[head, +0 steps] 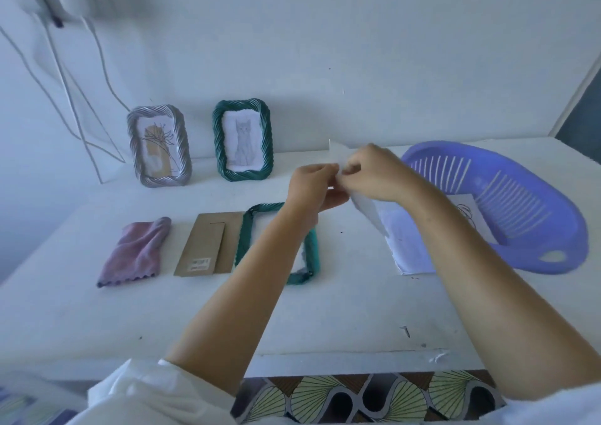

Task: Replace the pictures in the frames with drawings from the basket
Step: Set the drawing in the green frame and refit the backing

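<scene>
Left hand (312, 180) and right hand (374, 170) both pinch a sheet (366, 208) above mid-bench, mid-swap; next, probably square it into the flat frame (246, 229), then backing (208, 245) on.

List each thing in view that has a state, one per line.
Silver frame: upright, holds a flower drawing.
Standing green frame: upright, holds a cat drawing.
Flat green frame: lying flat, backing off.
Cardboard backing: removed, flat beside that frame.
Cloth: folded, untouched.
Basket: holds a drawing.
Paper sheet: pinched by both hands.
Left hand: pinches the sheet.
Right hand: pinches the sheet.
</scene>
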`<state>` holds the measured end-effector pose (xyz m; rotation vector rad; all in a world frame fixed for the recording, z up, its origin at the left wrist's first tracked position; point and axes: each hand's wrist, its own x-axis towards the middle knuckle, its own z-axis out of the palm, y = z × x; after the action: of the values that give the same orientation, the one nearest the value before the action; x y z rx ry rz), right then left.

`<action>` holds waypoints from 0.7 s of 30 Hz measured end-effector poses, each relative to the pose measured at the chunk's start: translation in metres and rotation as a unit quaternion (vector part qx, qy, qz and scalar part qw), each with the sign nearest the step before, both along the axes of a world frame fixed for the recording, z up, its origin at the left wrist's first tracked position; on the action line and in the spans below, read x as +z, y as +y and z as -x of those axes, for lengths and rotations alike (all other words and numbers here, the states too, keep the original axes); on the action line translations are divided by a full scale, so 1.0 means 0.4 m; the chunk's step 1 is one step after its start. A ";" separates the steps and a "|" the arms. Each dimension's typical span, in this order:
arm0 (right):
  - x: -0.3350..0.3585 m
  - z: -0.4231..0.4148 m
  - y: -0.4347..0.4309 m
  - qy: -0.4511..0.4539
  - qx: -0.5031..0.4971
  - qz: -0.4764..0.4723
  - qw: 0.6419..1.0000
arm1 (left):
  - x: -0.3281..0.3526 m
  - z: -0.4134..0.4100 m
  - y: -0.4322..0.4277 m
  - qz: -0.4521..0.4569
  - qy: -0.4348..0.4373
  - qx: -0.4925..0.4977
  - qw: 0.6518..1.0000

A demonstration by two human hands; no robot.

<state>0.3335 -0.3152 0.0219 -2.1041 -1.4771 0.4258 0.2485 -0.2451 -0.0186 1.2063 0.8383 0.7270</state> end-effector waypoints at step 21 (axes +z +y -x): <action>-0.296 0.091 0.177 0.199 -0.162 -0.006 0.966 | -0.195 0.291 0.182 -0.140 0.275 0.066 0.949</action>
<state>0.2970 -0.2444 -0.0965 -2.0495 -0.8879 0.6632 0.1321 -0.1722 -0.0965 1.6581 1.3174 0.6361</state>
